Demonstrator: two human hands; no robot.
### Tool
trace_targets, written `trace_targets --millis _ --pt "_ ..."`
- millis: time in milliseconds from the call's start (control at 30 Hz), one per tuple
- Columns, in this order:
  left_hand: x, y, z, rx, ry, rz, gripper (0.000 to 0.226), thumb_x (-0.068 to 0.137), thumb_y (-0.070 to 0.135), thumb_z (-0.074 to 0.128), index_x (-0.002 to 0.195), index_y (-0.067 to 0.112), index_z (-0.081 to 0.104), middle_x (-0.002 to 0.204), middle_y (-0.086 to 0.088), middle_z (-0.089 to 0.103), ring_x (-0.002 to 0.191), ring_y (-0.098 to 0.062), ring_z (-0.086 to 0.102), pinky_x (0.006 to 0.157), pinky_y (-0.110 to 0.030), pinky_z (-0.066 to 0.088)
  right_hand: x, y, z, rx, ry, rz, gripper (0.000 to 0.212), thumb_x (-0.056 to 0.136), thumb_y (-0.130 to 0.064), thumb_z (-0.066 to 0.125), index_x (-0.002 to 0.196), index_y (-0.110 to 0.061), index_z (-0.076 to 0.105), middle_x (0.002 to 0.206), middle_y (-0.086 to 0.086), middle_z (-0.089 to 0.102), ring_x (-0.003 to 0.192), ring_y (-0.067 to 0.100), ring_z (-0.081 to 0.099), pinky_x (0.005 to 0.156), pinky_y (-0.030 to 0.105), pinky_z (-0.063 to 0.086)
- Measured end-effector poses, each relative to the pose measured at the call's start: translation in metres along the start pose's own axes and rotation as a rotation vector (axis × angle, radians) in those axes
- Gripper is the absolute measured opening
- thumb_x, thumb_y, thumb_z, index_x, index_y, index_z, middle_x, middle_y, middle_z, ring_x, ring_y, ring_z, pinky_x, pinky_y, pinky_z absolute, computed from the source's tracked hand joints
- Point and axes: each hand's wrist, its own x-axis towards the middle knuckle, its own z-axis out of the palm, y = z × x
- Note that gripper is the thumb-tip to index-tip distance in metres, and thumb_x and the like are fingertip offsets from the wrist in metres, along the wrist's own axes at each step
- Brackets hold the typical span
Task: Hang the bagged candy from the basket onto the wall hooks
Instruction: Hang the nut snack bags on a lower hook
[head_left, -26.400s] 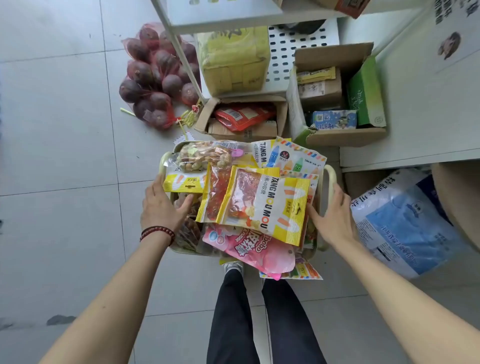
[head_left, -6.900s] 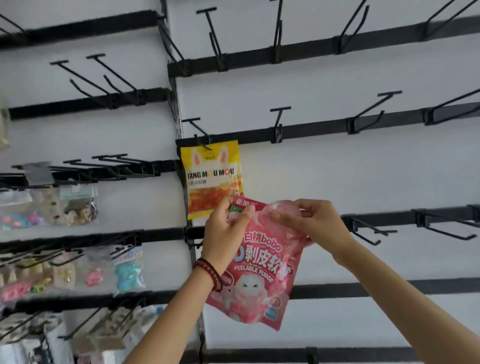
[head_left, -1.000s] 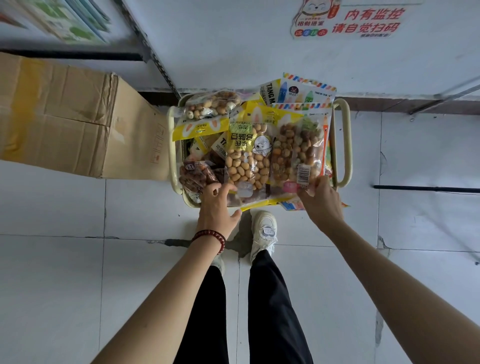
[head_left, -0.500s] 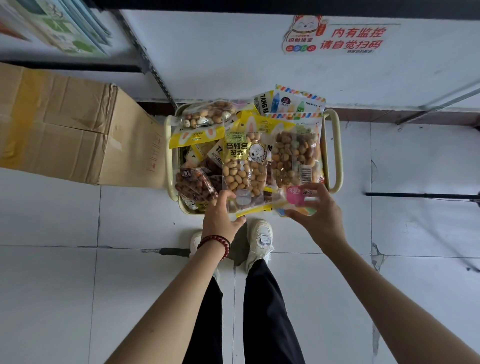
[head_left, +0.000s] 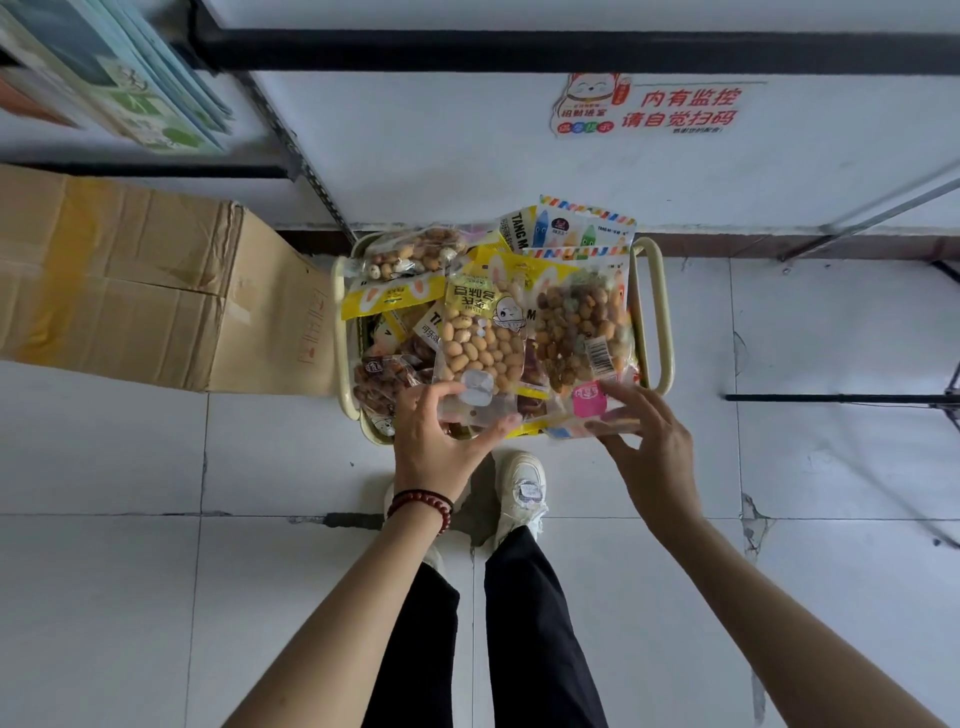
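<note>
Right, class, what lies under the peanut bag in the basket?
Under the peanut bag show a yellow bag and a brown-nut bag. The basket floor and deeper bags are covered.
</note>
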Motion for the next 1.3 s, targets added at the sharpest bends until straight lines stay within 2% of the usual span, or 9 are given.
trace_targets --millis 200,300,400,500,733,900,1000,1133,1300 --pt "0.012 0.02 -0.016 0.002 0.105 0.002 0.039 0.072 0.015 0.079 0.104 0.012 0.057 0.109 -0.008 0.059 0.087 -0.023 0.061 0.063 -0.018 0.044 0.004 -0.022 -0.018 0.072 0.047 0.049 0.015 0.073 -0.027 0.075 0.087 -0.021 0.075 0.096 0.001 0.058 0.079 0.02 0.061 0.064 0.026 0.052" --pt "0.02 0.035 -0.032 -0.115 0.166 -0.057 0.051 0.074 0.005 0.076 0.112 0.009 0.043 0.101 -0.007 0.065 0.069 -0.006 0.062 0.055 -0.006 0.046 0.013 -0.031 -0.029 -0.007 0.108 0.1 0.027 0.069 -0.051 0.067 0.082 -0.029 0.075 0.097 -0.004 0.047 0.083 0.02 0.054 0.066 0.039 0.051" --pt "0.032 0.055 -0.049 -0.129 0.193 -0.037 0.05 0.076 0.007 0.074 0.114 0.006 0.041 0.09 -0.001 0.068 0.064 -0.005 0.059 0.057 0.002 0.039 0.026 -0.043 -0.042 -0.016 0.109 0.046 0.034 0.072 -0.05 0.065 0.087 -0.021 0.076 0.1 -0.003 0.061 0.092 0.021 0.055 0.077 0.046 0.048" --pt "0.041 0.076 -0.065 -0.138 0.215 0.022 0.047 0.079 0.008 0.072 0.115 0.002 0.044 0.088 0.002 0.065 0.066 -0.006 0.058 0.058 0.003 0.039 0.04 -0.059 -0.06 0.118 0.099 0.029 0.013 0.078 -0.035 0.071 0.086 -0.027 0.074 0.087 -0.013 0.067 0.085 0.017 0.057 0.072 0.047 0.05" --pt "0.041 0.121 -0.103 -0.043 0.164 0.349 0.031 0.081 0.012 0.071 0.107 0.009 0.055 0.083 0.009 0.066 0.068 0.004 0.057 0.06 -0.001 0.042 0.042 -0.106 -0.106 0.164 0.085 -0.118 0.018 0.08 -0.019 0.072 0.085 -0.036 0.073 0.07 -0.021 0.058 0.076 0.01 0.052 0.067 0.029 0.04" --pt "0.025 0.144 -0.145 -0.083 0.056 0.485 0.016 0.087 0.017 0.063 0.095 0.031 0.062 0.091 0.018 0.067 0.088 0.001 0.064 0.081 -0.025 0.054 0.022 -0.15 -0.137 0.27 0.221 -0.128 0.01 0.076 -0.024 0.075 0.073 -0.032 0.07 0.075 -0.012 0.066 0.069 0.001 0.058 0.062 0.007 0.039" --pt "0.004 0.174 -0.177 -0.05 0.056 0.637 0.012 0.088 0.03 0.057 0.094 0.028 0.066 0.094 0.013 0.069 0.085 0.0 0.064 0.079 -0.015 0.05 0.005 -0.18 -0.163 0.315 0.331 -0.133 0.007 0.078 -0.022 0.073 0.084 -0.027 0.071 0.08 -0.007 0.067 0.067 -0.005 0.056 0.062 0.012 0.041" --pt "-0.023 0.221 -0.223 0.014 0.132 0.864 0.012 0.086 0.006 0.063 0.093 0.012 0.07 0.092 0.004 0.068 0.082 0.001 0.061 0.077 -0.002 0.044 -0.028 -0.226 -0.21 0.283 0.455 -0.219 0.006 0.081 -0.022 0.071 0.087 -0.024 0.071 0.082 -0.01 0.065 0.069 -0.01 0.053 0.06 0.0 0.035" --pt "-0.058 0.287 -0.279 -0.036 0.127 0.982 0.011 0.085 0.01 0.065 0.094 0.015 0.069 0.092 0.001 0.07 0.083 -0.001 0.062 0.077 -0.006 0.045 -0.061 -0.28 -0.273 0.285 0.541 -0.335 0.004 0.081 -0.026 0.072 0.081 -0.029 0.072 0.082 -0.011 0.068 0.074 0.003 0.057 0.068 0.02 0.045"
